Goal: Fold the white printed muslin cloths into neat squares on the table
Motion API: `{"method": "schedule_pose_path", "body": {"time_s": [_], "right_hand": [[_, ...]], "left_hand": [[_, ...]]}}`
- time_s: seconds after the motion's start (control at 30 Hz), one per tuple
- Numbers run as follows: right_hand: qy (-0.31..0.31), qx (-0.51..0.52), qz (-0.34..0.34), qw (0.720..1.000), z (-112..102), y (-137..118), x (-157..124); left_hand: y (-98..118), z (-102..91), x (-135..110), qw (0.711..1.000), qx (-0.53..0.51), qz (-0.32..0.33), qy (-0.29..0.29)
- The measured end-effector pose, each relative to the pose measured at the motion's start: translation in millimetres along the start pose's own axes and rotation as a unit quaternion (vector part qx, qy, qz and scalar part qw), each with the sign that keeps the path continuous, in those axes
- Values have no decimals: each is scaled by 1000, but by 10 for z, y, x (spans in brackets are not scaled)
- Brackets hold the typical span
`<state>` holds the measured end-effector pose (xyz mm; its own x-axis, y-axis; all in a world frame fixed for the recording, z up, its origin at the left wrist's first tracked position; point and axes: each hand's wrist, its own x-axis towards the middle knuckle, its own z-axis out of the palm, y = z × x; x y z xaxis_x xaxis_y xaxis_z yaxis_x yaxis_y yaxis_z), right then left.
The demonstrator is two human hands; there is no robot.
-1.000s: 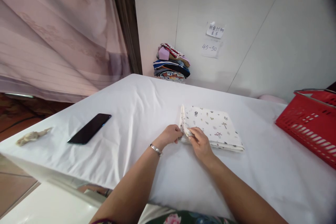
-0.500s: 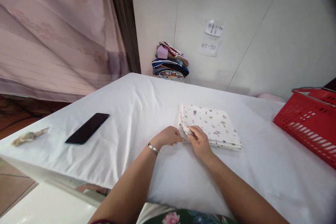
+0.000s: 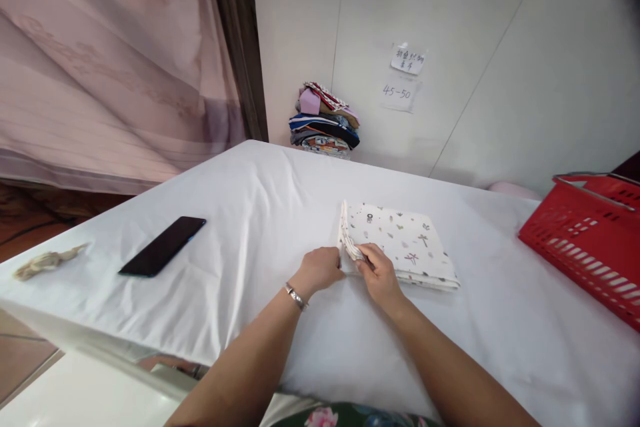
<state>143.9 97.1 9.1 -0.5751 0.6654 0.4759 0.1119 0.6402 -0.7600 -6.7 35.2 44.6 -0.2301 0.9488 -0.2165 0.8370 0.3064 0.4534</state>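
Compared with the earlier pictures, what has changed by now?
Little: the left hand has turned slightly at the near left corner of the patterned cloth; whether its grip changed is unclear. The right hand still pinches the cloth's left-side layers. The phone, red basket and fabric stack stayed put.

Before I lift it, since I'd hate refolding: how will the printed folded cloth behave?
The printed cloth likely flops, as its edge curves in the right hand. Its stacked layers might fan apart. Lying flat, it probably won't roll.
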Motion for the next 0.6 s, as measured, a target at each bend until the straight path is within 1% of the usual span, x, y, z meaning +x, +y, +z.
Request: {"method": "schedule_pose_path", "body": {"time_s": [0.07, 0.13, 0.2, 0.27, 0.33, 0.43, 0.53, 0.6], "right_hand": [[3, 3, -2, 1000, 0, 3, 5], [7, 5, -2, 1000, -2, 6, 8], [10, 7, -1, 1000, -5, 9, 10], [9, 10, 0, 1000, -9, 12, 10], [9, 11, 3, 1000, -10, 13, 9], [12, 13, 5, 1000, -4, 15, 9], [17, 15, 0, 1000, 2, 16, 7], [17, 15, -3, 1000, -5, 10, 5]], "left_hand": [[14, 17, -11, 1000, 5, 5, 12], [21, 17, -21, 1000, -18, 7, 14], [22, 3, -28, 998, -61, 8, 3], [18, -15, -29, 992, -122, 10, -22], [17, -24, -23, 978, -202, 7, -53], [31, 3, -3, 939, -334, -24, -75], [62, 72, 22, 903, -422, -53, -57], [84, 120, 35, 895, -440, -62, -27]]}}
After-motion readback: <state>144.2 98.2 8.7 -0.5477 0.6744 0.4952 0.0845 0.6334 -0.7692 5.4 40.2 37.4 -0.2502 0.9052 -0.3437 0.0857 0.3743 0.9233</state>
